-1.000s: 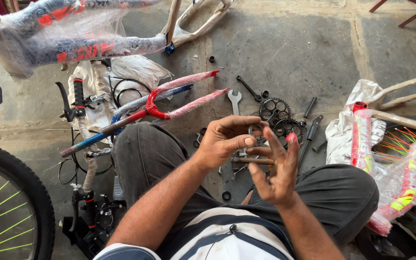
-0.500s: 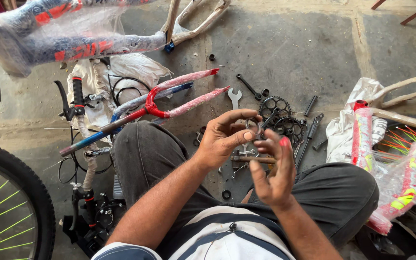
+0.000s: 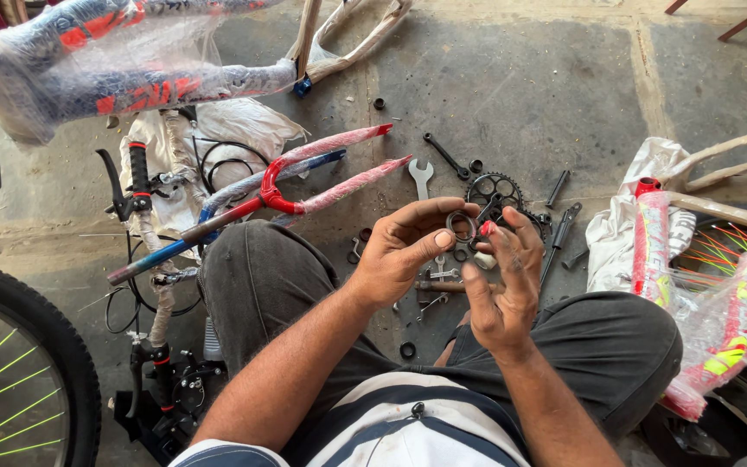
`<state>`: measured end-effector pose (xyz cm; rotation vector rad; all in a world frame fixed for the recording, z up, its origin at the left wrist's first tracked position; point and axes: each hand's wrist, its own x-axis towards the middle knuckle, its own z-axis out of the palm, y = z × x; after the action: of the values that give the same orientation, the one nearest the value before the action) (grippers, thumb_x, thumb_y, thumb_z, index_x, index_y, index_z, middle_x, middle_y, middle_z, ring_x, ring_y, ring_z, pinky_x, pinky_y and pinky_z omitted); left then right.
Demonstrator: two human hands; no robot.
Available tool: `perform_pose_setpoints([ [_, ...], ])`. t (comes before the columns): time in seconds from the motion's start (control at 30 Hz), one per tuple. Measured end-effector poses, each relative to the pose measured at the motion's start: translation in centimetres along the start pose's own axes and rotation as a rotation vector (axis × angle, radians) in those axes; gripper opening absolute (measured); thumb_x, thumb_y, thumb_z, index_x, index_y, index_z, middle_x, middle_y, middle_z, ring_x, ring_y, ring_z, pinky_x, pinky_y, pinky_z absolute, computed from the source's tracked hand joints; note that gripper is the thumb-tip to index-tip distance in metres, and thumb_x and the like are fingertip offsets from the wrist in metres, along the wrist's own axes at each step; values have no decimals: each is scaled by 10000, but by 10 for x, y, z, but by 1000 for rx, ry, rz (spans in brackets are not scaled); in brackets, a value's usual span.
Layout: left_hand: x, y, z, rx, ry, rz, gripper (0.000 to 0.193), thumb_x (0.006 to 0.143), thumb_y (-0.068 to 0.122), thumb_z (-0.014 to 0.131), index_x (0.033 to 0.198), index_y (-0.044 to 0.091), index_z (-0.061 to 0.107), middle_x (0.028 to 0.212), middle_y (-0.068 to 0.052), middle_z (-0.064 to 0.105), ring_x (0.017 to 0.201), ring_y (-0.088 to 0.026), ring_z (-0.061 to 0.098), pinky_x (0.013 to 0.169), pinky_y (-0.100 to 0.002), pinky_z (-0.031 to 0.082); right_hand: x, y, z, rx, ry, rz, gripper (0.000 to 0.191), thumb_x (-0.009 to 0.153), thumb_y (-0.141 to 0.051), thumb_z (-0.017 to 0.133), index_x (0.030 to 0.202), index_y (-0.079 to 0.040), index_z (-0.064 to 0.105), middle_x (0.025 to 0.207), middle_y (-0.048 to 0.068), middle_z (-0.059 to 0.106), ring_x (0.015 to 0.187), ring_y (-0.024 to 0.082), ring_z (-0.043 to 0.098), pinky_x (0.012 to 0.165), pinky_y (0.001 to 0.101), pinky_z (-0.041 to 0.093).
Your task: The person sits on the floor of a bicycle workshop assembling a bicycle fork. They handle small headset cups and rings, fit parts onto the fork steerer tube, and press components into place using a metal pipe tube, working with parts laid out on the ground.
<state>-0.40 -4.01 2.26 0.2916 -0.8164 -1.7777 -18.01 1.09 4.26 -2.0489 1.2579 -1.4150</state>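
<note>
Grey concrete floor (image 3: 546,95) fills the head view, and we sit on it with knees spread so the parts lie within arm's reach. Our left hand (image 3: 404,255) pinches a dark metal ring (image 3: 461,227) between thumb and fingertips, grip clamped on it and raised to chest height, seemingly so we can see it well. Our right hand (image 3: 503,290) stands just beside it, palm toward us, fingers spread and half curled, grip apart; one fingertip carries a smear of red, and something pale sits against the fingers, too small to name.

Beyond the hands, between our knees, we have a chainring (image 3: 493,188), a spanner (image 3: 421,175), a black wrench (image 3: 444,156) and loose washers scattered flat. A red fork (image 3: 304,190) lies across our left knee, its legs in wrap that likely guards the paint. Further left we see handlebars (image 3: 136,186) with cables, and a wrapped frame (image 3: 131,78) above. A tyre (image 3: 36,346) with bright spokes fills the lower left corner, and another wrapped frame (image 3: 728,285) leans on the right.
</note>
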Motion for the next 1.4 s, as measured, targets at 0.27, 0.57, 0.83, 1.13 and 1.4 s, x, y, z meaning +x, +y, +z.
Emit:
perform_pose_setpoints([
  [0.27, 1, 0, 1, -43, -13, 36, 419, 1018, 96, 713, 1407, -5, 595, 1408, -128, 659, 1246, -171, 636, 1131, -365, 510, 0, 0, 3, -60, -6, -62, 501, 979, -27, 659, 1463, -91, 546, 1598, 164, 372, 1392, 225, 548, 1143, 369, 526],
  [0.57, 1, -1, 1, 3, 11, -8, 436, 1003, 98, 713, 1408, -10, 595, 1393, -132, 665, 1278, -187, 643, 1133, -368, 510, 9, 1, 1, 140, -130, -112, 848, 976, -66, 622, 1653, -109, 113, 1596, 208, 460, 1577, 290, 358, 1364, 463, 221],
  [0.83, 0, -1, 2, 33, 17, 56, 405, 979, 48, 748, 1357, -3, 612, 1417, -122, 650, 1280, -177, 623, 1163, -377, 494, -2, -23, 9, 695, 96, 232, 748, 1016, 38, 568, 1645, -124, 195, 1576, 179, 489, 1356, 272, 585, 1189, 409, 458],
  [1.13, -2, 4, 1, -4, -85, -98, 484, 983, 102, 741, 1434, 4, 596, 1354, -114, 688, 1206, -155, 638, 1097, -349, 524, 17, -20, -1, 807, 70, 431, 904, 1002, 45, 621, 1695, -151, 74, 1625, 207, 439, 1214, 213, 651, 1030, 355, 556],
  [1.4, 0, -1, 0, 36, -15, -41, 454, 972, 104, 760, 1383, -8, 604, 1355, -123, 677, 1239, -176, 644, 1071, -366, 539, -7, 0, 4, 116, -77, -12, 855, 1032, -9, 616, 1669, -154, 63, 1604, 196, 450, 1115, 244, 735, 819, 312, 659],
])
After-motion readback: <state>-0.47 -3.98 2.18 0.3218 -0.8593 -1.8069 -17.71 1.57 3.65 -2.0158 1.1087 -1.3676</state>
